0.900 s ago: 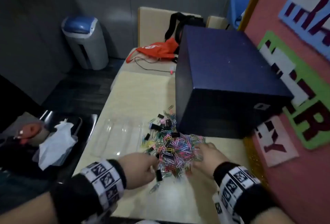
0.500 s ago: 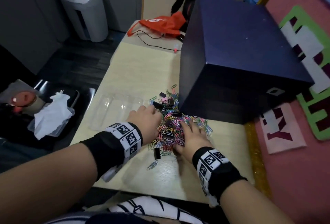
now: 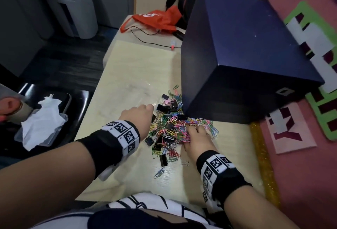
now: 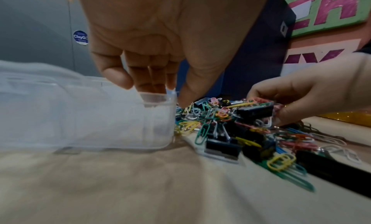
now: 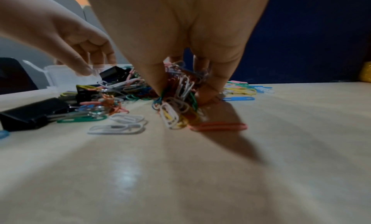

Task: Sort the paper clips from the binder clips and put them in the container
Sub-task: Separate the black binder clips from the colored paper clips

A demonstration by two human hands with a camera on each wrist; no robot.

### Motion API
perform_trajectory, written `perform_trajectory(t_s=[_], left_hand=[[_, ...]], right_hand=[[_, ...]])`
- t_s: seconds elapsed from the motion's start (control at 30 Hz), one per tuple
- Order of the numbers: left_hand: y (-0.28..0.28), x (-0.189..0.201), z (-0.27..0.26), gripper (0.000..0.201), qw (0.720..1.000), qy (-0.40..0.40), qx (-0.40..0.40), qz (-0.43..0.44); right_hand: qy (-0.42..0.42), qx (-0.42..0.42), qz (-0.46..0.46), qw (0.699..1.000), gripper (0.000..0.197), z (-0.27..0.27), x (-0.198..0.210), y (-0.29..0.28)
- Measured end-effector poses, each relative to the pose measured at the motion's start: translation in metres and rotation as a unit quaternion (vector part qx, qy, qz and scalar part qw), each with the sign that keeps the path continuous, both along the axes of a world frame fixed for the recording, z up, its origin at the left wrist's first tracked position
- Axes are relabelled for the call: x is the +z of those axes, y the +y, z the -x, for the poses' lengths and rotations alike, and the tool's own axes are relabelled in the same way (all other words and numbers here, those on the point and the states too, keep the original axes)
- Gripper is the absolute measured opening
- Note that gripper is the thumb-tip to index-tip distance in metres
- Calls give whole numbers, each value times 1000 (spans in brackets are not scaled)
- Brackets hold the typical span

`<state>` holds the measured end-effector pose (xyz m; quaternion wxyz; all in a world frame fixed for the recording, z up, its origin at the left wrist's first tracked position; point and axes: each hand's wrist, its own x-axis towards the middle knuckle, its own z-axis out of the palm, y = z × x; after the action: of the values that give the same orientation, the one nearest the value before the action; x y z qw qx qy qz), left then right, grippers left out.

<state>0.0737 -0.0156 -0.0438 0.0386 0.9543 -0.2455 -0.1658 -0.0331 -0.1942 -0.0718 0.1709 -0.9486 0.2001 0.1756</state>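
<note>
Since half a second back, both hands have pushed a bit further into the heap, and the left hand (image 3: 139, 117) has slid up toward the clear plastic container (image 4: 86, 116), where before it sat lower on the pile's left edge.

So the mixed pile of coloured paper clips (image 3: 175, 130) is sitting on the pale wood counter (image 3: 131, 75), jammed right up against the front corner of the big dark navy box (image 3: 242, 55), with black binder clips (image 3: 163, 107) scattered all through it. A few strays lie nearer the person, like a blue paper clip (image 3: 159, 170) on its own.

The right hand (image 3: 197, 137) has its fingers curled down and is pinching a whole bunch of paper clips; in the right wrist view a clump of white, green and yellow ones hangs between thumb and fingers (image 5: 176, 97). My guess is it's grabbing by the handful and not clip by clip.

The left hand has its fingers bent, tips right at the container's rim by the pile. I can't tell whether it's gripping the rim or only touching it; no clip shows in it. Probably steadying the container or pulling it closer, so the drop is short. The container looks empty, so sorting has barely started.

Readable stuff: a round blue sticker (image 4: 80, 37) on the grey wall panel starts with "Clay", the rest is cut off. The pink wall board (image 3: 299, 101) has big cut-out letters, a "Y" (image 3: 288, 130) clearest, and "ER" in the left wrist view. The orange bag (image 3: 156, 19) at the far end has white print I can't make out.
</note>
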Motion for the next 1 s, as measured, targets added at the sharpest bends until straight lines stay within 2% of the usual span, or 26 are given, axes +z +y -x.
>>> perform_trajectory(t_s=[0.1, 0.17, 0.3, 0.4, 0.47, 0.5, 0.57, 0.63, 0.7, 0.83, 1.0], left_hand=[[-10, 8, 3, 38, 998, -55, -27, 5], [-21, 12, 10, 35, 994, -79, -77, 21], [-49, 13, 28, 34, 975, -59, -211, 31], [-71, 10, 42, 37, 967, -30, -255, 12], [-83, 7, 49, 50, 968, -3, -248, -22], [-88, 4, 50, 55, 971, 7, -237, -44], [-96, 2, 50, 53, 976, 17, -207, -74], [-99, 1, 48, 46, 976, 16, -197, -90], [-98, -1, 45, 45, 974, 25, -202, -97], [-91, 0, 41, 41, 966, 27, -236, -98], [-86, 7, 36, 28, 962, 13, -263, -69]], right_hand=[[-8, 7, -5, 1000, 34, 1, 2, -7], [-21, -21, -16, 999, 28, 1, 5, -17], [-71, -93, -12, 993, 15, -6, 12, -46], [-78, -120, 5, 990, 16, -14, 15, -64], [-44, -110, 5, 993, 27, -18, 16, -68], [-14, -84, 5, 996, 39, -19, 14, -68], [47, -14, 9, 999, 66, -18, 12, -64], [74, 36, 8, 997, 80, -14, 11, -56], [62, 59, 11, 996, 72, -8, 8, -49], [35, 33, -23, 999, 42, 0, 4, -41], [45, 3, -30, 999, 40, -2, 11, -37]])
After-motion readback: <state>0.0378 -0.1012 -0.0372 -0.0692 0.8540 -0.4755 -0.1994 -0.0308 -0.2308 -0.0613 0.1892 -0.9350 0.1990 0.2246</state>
